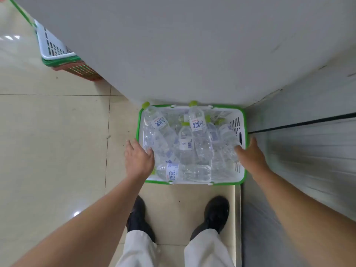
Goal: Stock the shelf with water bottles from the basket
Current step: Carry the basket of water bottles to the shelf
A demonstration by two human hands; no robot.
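A white basket with a green rim (192, 183) stands on the floor in front of my feet. It is full of clear water bottles (185, 145) with green caps and blue-and-white labels, lying in a jumble. My left hand (139, 158) straddles the basket's left rim, thumb outside and fingers inside by the bottles. Across from it, my right hand (250, 154) grips the right rim, thumb inside and fingers outside. Pale grey shelf boards (308, 151) run along the right, close to the basket.
A wide grey panel (183, 51) rises right behind the basket. A stack of empty baskets (57, 53), white, green and red, sits on the floor at the upper left. Beige tiled floor (54, 141) stretches to the left. My black shoes (216, 214) stand just behind the basket.
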